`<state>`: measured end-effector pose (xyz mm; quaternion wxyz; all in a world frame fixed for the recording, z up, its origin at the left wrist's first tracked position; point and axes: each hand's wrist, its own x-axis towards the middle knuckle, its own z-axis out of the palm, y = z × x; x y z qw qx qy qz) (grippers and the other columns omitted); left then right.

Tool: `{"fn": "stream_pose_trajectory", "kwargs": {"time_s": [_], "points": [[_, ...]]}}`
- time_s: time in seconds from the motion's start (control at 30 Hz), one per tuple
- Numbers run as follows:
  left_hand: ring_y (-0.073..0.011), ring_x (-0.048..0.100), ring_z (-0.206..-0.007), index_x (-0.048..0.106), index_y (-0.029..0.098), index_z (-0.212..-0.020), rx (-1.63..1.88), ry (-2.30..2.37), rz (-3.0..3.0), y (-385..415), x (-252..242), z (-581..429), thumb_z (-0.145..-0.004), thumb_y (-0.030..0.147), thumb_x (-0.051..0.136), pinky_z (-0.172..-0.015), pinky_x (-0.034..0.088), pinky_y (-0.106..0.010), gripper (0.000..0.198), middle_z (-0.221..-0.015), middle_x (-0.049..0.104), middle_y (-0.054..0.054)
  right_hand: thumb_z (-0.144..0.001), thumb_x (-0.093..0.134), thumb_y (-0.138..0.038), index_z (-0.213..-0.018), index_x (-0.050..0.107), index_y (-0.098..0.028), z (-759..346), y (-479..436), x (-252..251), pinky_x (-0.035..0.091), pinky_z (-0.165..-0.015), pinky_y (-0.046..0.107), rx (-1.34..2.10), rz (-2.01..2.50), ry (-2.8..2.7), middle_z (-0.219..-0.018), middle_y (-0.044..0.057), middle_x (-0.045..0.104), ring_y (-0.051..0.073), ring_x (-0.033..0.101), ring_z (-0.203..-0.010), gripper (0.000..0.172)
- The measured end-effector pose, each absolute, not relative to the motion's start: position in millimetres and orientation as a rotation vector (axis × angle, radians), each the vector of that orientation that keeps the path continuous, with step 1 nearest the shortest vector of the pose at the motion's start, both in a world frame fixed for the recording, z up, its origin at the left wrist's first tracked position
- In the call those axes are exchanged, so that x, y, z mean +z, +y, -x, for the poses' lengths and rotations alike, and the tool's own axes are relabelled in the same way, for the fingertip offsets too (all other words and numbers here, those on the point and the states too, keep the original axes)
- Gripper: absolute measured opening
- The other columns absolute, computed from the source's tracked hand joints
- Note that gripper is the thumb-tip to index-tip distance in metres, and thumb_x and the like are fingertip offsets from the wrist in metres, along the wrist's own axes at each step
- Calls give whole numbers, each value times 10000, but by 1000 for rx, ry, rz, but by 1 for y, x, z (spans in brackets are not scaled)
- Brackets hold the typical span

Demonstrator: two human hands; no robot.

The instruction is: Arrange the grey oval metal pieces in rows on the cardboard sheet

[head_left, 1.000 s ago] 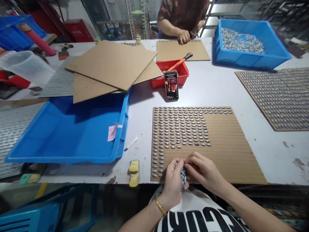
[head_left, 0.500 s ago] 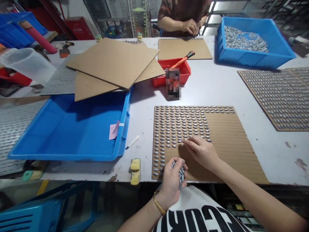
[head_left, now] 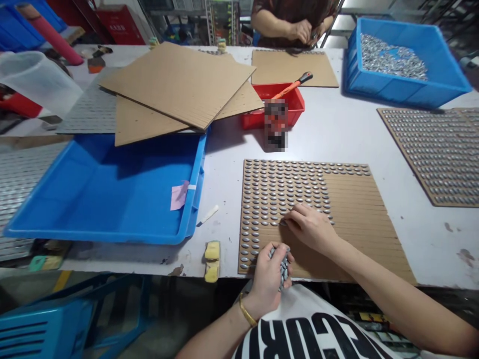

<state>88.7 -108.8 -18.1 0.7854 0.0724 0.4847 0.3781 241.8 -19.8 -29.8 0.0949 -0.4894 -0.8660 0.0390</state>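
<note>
A corrugated cardboard sheet (head_left: pixel 359 224) lies in front of me, its left and top part filled with rows of small grey oval metal pieces (head_left: pixel 284 189). My left hand (head_left: pixel 270 276) is closed around a handful of these grey pieces (head_left: pixel 283 267) at the table's near edge. My right hand (head_left: pixel 310 228) rests on the sheet with its fingertips pinched at the end of a row of pieces; what they pinch is too small to make out.
An empty blue tray (head_left: pixel 112 189) sits at the left under loose cardboard sheets (head_left: pixel 179 85). A red bin (head_left: pixel 275 102) with an orange-handled tool, a phone, a blue bin of metal pieces (head_left: pixel 404 60), a filled sheet (head_left: pixel 437 149) and another person's hands (head_left: pixel 303 30) lie beyond.
My right hand left the handful in my left hand and moved forward onto the sheet, to the end of a row of pieces. My left hand stayed closed at the table edge.
</note>
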Motion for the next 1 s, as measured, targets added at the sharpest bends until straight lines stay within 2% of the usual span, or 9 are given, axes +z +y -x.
{"fn": "stream_pose_trajectory", "kwargs": {"time_s": [0.23,0.4,0.67,1.0], "points": [[-61,457,-502,492,203,-826,841,1020,-152,-110,-22,-88,-739,478,661,-328,233,-148,334,-734,538,25,-893,514,-241,-808,655,-210,-239,-20,-31,338,-626,257,163,1514,-2510,-801,30,625,152,553,-781,168],[-64,459,-502,494,204,-830,840,1021,-156,-109,-22,-87,-749,477,652,-323,237,-150,325,-735,542,22,-909,493,-237,-778,652,-202,-236,-20,-28,300,-605,281,48,1503,-2583,-773,39,615,160,526,-771,209],[-64,449,-503,497,199,-840,847,1007,-166,-109,-21,-88,-761,454,644,-325,232,-149,305,-733,532,15,-855,506,-122,-662,605,-169,-228,-17,-19,280,-615,299,-15,1399,-2734,-717,71,584,175,487,-736,222],[-63,445,-518,511,195,-866,876,1002,-181,-111,-19,-87,-792,440,616,-339,237,-145,277,-746,529,10,-928,478,-292,-848,691,-232,-250,-22,-17,305,-549,261,106,1543,-2564,-796,18,637,121,560,-653,235]]}}
